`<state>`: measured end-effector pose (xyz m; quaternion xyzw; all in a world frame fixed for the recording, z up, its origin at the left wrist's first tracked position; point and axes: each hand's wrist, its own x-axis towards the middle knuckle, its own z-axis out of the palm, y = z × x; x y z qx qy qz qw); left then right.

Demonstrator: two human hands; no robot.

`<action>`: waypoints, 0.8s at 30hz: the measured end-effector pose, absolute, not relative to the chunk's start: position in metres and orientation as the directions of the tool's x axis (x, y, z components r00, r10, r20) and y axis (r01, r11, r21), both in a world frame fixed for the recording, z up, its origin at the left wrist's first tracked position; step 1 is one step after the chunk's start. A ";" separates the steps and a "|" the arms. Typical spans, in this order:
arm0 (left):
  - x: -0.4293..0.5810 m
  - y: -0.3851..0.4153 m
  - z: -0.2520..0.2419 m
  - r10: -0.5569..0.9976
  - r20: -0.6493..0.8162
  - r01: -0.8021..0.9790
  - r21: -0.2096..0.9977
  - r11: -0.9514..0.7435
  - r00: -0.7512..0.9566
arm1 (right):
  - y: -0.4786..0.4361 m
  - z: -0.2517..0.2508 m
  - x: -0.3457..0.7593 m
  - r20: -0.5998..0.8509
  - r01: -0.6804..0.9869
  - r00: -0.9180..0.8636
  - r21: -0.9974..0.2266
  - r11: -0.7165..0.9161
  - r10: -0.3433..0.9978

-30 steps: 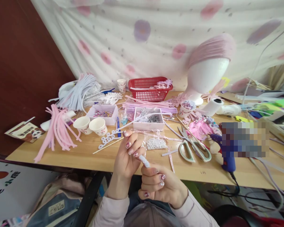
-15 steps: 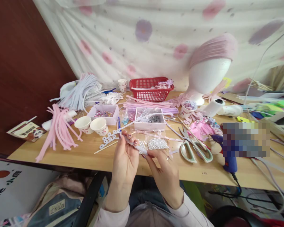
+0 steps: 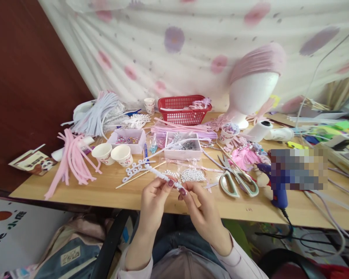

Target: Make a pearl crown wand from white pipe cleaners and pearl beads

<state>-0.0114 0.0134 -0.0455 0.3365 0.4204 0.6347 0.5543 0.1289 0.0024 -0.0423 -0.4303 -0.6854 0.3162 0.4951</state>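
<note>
Your wooden table [image 3: 104, 195] runs across the view; below its left end, a white panel [image 3: 29, 228] bears dark lettering, "de" legible. At the table's left edge sits a panda packet [image 3: 35, 162], its characters too small to read. Your left hand [image 3: 152, 199] and right hand [image 3: 202, 205] work nearby paper cups [image 3: 122, 159] with unreadable red print, both pinching a pale twisted strip [image 3: 159, 174] before the pearl beads [image 3: 193, 175].

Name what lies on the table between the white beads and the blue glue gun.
In the head view, scissors lie between the white beads and the blue glue gun; a pale strip lies nearer the beads.
</note>
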 end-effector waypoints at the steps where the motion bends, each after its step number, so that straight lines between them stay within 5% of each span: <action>1: -0.013 0.013 -0.045 0.991 -0.022 -0.417 0.908 -0.036 -0.133 | 0.002 -0.041 0.129 0.309 0.140 -0.165 -0.933 0.332 0.937; 3: -0.015 0.013 -0.045 0.997 0.008 -0.415 0.909 -0.041 -0.081 | 0.004 -0.039 0.130 0.121 -0.142 -0.246 -0.986 0.088 0.962; 6: -0.017 0.012 -0.046 0.999 0.035 -0.421 0.906 -0.038 -0.016 | 0.009 -0.041 0.133 -0.099 -0.454 -0.455 -0.829 -0.326 0.885; 9: -0.017 0.014 -0.050 0.999 0.047 -0.427 0.903 -0.044 -0.003 | 0.012 -0.044 0.132 -0.184 -0.493 -0.730 -0.524 -0.694 0.658; 11: -0.017 0.015 -0.053 0.999 0.024 -0.424 0.905 -0.040 -0.044 | 0.012 -0.046 0.132 -0.177 -0.476 -0.776 -0.464 -0.747 0.605; 14: -0.017 0.018 -0.056 0.990 -0.022 -0.410 0.911 -0.037 -0.139 | 0.010 -0.047 0.132 -0.175 -0.480 -0.513 -0.753 -0.450 0.841; 17: -0.015 0.018 -0.054 0.958 -0.056 -0.387 0.920 -0.061 -0.282 | 0.008 -0.047 0.134 0.162 -0.073 -0.065 -0.985 0.157 0.985; 20: -0.007 0.017 -0.051 0.929 -0.097 -0.397 0.916 -0.056 -0.356 | 0.008 -0.047 0.135 0.607 0.439 -0.049 -0.700 0.563 0.793; 24: 0.004 0.011 -0.050 0.937 -0.096 -0.397 0.917 -0.049 -0.336 | 0.011 -0.046 0.135 0.765 0.635 -0.184 -0.386 0.669 0.617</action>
